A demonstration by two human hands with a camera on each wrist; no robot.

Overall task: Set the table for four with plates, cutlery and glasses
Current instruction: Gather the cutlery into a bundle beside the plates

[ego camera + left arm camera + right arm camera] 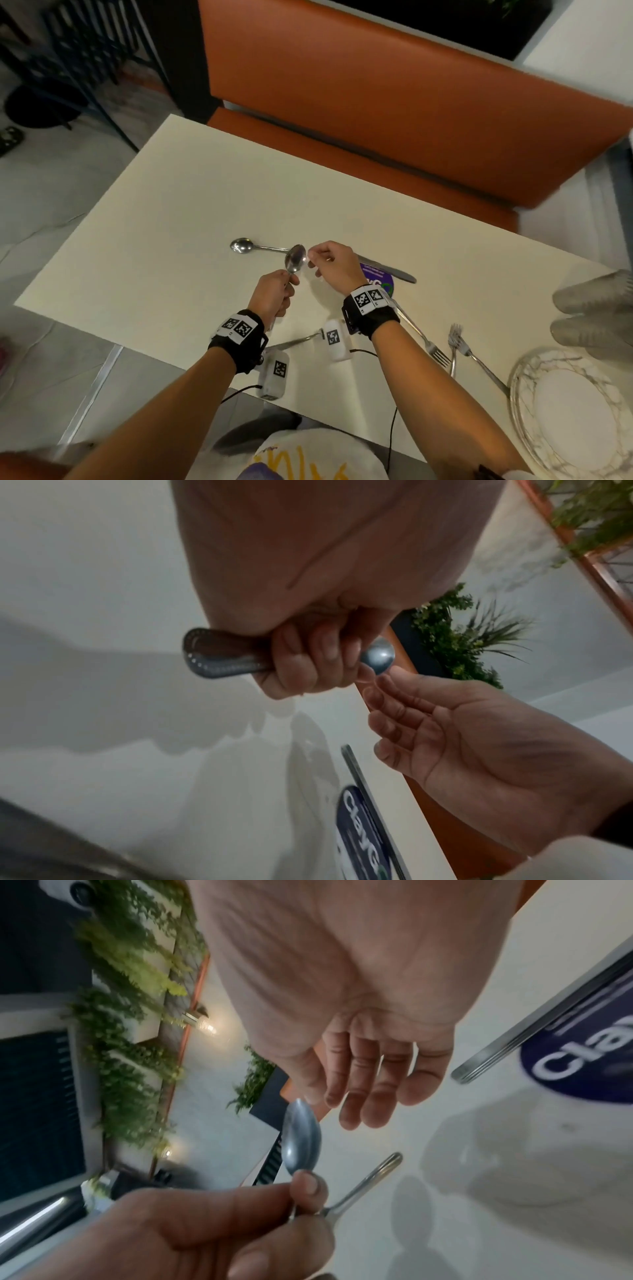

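My left hand (287, 281) grips the handle of a steel spoon (296, 261) and holds it upright over the cream table (154, 222), bowl up. In the left wrist view the spoon's bowl (378, 656) sticks out past the curled fingers (308, 666). My right hand (317, 263) hovers just right of the bowl with relaxed fingers (363, 1093) and holds nothing. A second spoon (241, 245) lies flat on the table behind them. A knife (397, 274) lies to the right across a purple sticker (376, 279).
Several forks (457, 344) lie near the front edge at the right, beside a marbled white plate (520, 387). Clear glasses (596, 294) lie at the far right. An orange bench (376, 113) runs along the far side of the table.
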